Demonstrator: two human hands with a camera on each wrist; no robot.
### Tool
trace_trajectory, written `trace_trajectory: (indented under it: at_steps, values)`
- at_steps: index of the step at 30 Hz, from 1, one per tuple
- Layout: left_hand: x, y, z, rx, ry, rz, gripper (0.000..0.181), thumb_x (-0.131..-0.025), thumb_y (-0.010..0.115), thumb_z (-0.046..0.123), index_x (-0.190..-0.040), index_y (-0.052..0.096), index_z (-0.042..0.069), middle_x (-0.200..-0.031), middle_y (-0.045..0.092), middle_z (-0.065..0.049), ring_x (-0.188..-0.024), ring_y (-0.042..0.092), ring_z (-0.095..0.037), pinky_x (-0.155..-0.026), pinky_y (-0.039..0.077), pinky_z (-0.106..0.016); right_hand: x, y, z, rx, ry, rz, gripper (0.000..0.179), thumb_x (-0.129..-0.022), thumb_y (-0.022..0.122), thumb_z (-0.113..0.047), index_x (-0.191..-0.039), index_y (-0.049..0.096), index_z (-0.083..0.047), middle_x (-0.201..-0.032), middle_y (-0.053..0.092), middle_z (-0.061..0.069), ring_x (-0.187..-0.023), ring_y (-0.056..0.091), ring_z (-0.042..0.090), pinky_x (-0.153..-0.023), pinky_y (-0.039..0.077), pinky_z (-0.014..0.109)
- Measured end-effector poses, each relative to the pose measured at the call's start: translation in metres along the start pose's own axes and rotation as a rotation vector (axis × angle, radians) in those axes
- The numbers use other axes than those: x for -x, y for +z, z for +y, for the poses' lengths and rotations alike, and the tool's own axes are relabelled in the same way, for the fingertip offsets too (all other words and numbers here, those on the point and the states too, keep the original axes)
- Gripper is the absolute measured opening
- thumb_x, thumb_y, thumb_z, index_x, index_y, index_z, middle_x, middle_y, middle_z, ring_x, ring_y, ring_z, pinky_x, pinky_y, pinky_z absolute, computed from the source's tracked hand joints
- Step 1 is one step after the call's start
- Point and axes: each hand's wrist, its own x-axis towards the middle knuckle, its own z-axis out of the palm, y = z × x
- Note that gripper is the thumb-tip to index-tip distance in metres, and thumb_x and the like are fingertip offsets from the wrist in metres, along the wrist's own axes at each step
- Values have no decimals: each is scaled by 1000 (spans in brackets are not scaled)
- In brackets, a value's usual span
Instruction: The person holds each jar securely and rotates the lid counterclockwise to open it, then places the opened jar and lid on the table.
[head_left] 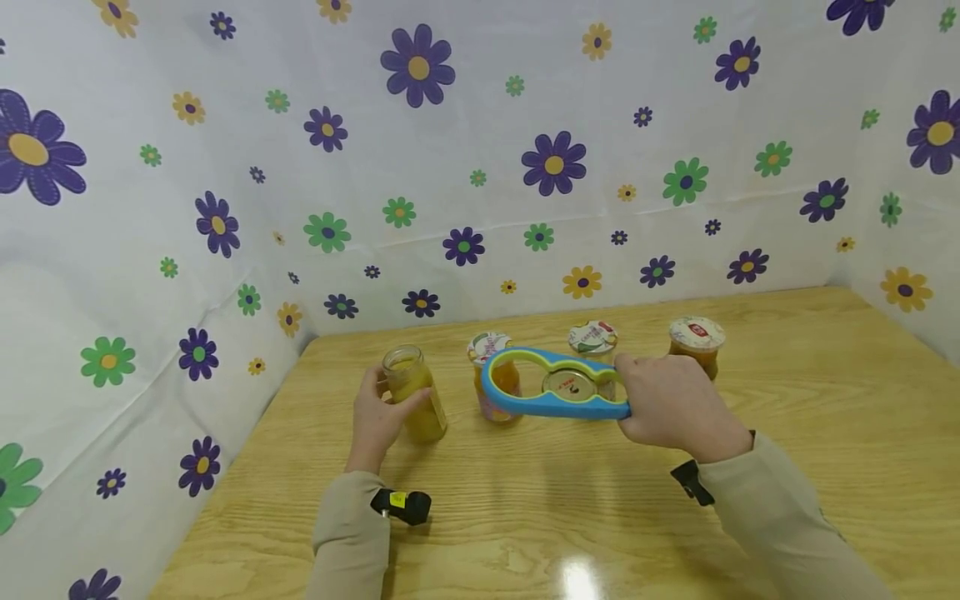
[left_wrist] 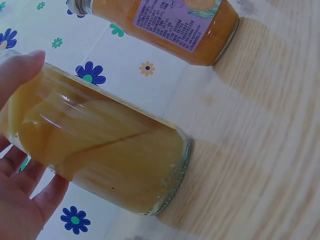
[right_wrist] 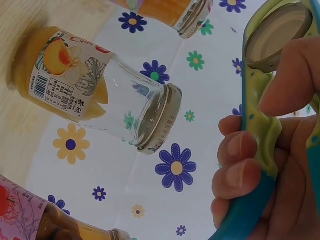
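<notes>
My left hand (head_left: 377, 423) grips an open glass jar (head_left: 420, 398) of yellow fruit around its upper part. In the left wrist view the thumb and fingers clasp opposite sides of this jar (left_wrist: 110, 145), whose base is at the tabletop. My right hand (head_left: 670, 406) holds one end of a blue and yellow-green jar opener (head_left: 558, 407) above the table. A loose metal lid (head_left: 570, 385) sits inside the opener's grip opening; the right wrist view shows the underside of this lid (right_wrist: 280, 34) near my thumb.
Behind the opener stand several lidded jars: an orange one (head_left: 501, 382), a middle one with a patterned lid (head_left: 592, 337) and a right one (head_left: 697, 337). The wooden table (head_left: 480, 517) meets a flower-patterned cloth (head_left: 480, 133) at the back and sides.
</notes>
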Motion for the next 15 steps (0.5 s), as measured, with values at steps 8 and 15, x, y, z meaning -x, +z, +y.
trace_trajectory:
  at_steps: [8,15]
  values:
    - [-1,-2,1,-34,-1,1,64,-69,75,30,-118,43,5,-118,47,-12,-109,43,-30,-88,39,-46,-2,2,1,-21,15,-40,19,-62,60,-15,-73,47,-9,-46,34,-4,-39,31,10,-37,23,23]
    - [-3,-6,11,-108,-67,-50,67,-71,74,29,-123,40,4,-123,44,-13,-111,41,-30,-89,38,-45,-6,11,-5,-155,33,-100,18,-65,62,-17,-74,48,-12,-51,36,-4,-45,33,10,-40,25,23]
